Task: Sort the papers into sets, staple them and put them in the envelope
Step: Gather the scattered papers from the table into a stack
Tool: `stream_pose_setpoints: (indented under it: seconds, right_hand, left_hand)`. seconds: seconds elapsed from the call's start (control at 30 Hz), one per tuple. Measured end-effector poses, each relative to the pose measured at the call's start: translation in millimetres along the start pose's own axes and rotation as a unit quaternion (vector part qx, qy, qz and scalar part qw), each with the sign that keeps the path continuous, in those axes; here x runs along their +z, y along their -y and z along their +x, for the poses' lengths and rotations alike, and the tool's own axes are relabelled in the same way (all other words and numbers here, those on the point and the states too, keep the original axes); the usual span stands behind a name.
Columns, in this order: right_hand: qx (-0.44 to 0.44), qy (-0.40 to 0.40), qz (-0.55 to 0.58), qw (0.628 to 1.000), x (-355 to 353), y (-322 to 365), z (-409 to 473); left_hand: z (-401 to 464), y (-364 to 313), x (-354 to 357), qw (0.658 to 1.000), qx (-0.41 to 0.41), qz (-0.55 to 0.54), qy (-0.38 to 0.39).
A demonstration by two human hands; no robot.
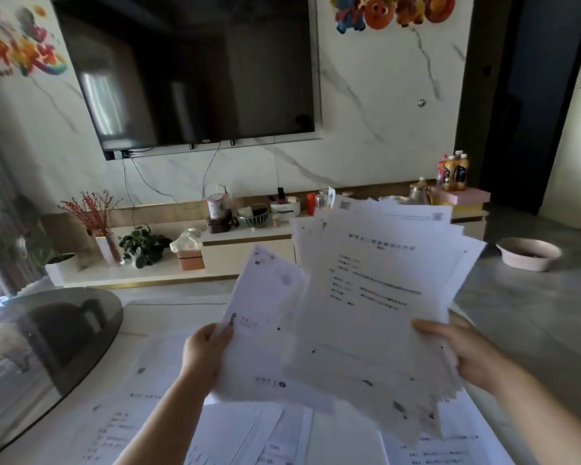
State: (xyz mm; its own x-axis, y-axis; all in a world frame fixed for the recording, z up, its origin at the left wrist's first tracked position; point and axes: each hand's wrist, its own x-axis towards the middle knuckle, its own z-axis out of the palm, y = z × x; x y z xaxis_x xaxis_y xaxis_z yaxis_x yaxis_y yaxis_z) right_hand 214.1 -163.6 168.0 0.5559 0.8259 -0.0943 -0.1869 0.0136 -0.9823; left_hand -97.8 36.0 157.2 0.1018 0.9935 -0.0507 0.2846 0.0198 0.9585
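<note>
I hold papers up in front of me over the table. My left hand [204, 354] pinches the left edge of a single printed sheet [262, 330], tilted to the right. My right hand [463, 357] grips the right edge of a thick, fanned stack of printed pages [376, 297], whose top page shows a title and several lines of text. The single sheet overlaps the stack's lower left part. More printed sheets [141, 397] lie spread flat on the white table [155, 317] below my arms. No stapler or envelope is visible.
A dark round glass tabletop [41, 347] sits at the left. Beyond the table stands a low TV cabinet [242, 243] with plants, a tissue box and jars, under a wall TV [188, 72]. A pink basin [529, 253] rests on the floor at the right.
</note>
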Motion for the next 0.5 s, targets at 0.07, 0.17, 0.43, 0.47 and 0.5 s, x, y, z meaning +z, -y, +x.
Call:
stream_pose_setpoints:
  seconds: [0.07, 0.17, 0.43, 0.47, 0.5]
  right_hand:
    - [0.030, 0.017, 0.006, 0.999, 20.9, -17.0, 5.2]
    - [0.065, 0.012, 0.019, 0.998, 41.9, -42.5, 14.4]
    - [0.036, 0.061, -0.035, 0.997, 46.5, -65.3, 26.1]
    - [0.020, 0.066, -0.049, 0.996, 49.3, -66.6, 26.9]
    - [0.008, 0.062, -0.057, 0.996, 52.9, -68.2, 27.8]
  left_hand:
    - [-10.6, 2.6, 14.0, 0.996, -0.025, -0.084, 0.029]
    - [-20.1, 7.3, 22.7, 0.982, -0.028, -0.156, 0.108]
    - [-4.7, 31.7, 14.6, 0.937, -0.031, -0.170, 0.303]
    - [-2.6, 32.1, 15.2, 0.938, -0.019, -0.153, 0.311]
    - [-1.5, 32.8, 18.1, 0.947, -0.009, -0.134, 0.293]
